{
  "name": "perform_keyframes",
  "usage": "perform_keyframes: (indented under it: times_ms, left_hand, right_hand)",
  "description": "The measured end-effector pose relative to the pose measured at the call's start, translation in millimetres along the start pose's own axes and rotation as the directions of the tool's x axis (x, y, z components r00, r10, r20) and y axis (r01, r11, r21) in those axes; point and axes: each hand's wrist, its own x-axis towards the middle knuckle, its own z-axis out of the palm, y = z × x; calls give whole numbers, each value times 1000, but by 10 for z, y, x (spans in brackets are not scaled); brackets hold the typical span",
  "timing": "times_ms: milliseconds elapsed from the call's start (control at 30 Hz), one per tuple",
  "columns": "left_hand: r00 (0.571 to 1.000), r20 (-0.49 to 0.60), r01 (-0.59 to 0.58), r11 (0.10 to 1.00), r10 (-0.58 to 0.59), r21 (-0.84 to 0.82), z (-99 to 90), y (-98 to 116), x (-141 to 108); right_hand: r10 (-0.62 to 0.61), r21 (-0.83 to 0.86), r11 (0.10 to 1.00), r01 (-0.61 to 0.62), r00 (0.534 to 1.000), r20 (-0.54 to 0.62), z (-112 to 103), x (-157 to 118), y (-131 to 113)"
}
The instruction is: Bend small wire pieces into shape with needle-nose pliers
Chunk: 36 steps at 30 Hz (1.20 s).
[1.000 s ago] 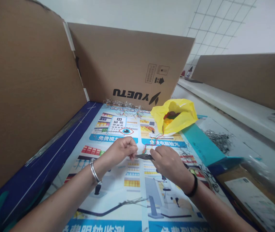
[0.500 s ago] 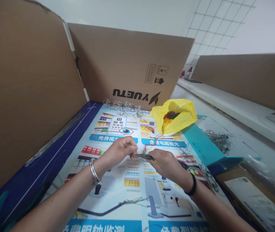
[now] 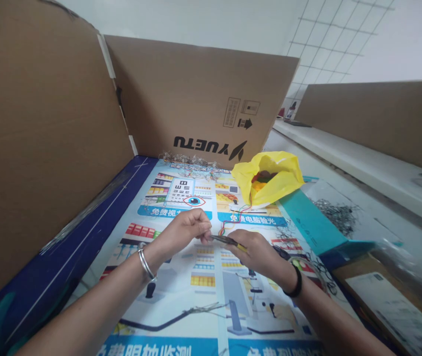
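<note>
My left hand (image 3: 192, 226), with a silver bangle on the wrist, is pinched closed near the middle of the printed sheet (image 3: 181, 321). What its fingers hold is too small to make out. My right hand (image 3: 257, 252) is closed around pliers (image 3: 229, 241) with yellow and dark handles. The tips of the pliers point left and meet the fingertips of my left hand. Thin colored wires (image 3: 235, 221) run from a yellow bag (image 3: 268, 178) down to a spot just above the pliers. Orange and dark red items show inside the bag's opening.
Tall cardboard panels (image 3: 196, 94) stand at the back and left. Tangled wire bits (image 3: 192, 162) lie along the back edge. A dark cable with frayed ends (image 3: 166, 324) lies in front. At right are a teal box flap (image 3: 311, 222), more wire scraps (image 3: 335, 215) and a labelled package (image 3: 389, 301).
Both hands keep nearly the same place and grip. The pliers have tilted very slightly at the left fingertips.
</note>
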Motion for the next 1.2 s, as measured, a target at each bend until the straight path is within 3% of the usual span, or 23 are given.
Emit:
perform_keyframes:
  times_ms: [200,433,733,1200]
  left_hand:
    - [997,-4,78,989,-78,129,-67,27,26]
    - [992,-127,36,983,-13,182,-67,-51,63]
    - [978,-191,-10,938,81,346,10,-31,30]
    - [967,-236,9,909,99,417,77,-77,41]
  right_hand:
    - [-27,-207,978,11,997,-75,26,-7,14]
    - [2,-182,983,-37,982,-189,-6,-21,-119]
    - [167,-272,945,-181,983,-74,-100,-11,-310]
    - [214,-291,935,-204,977,3,-147,18,-356]
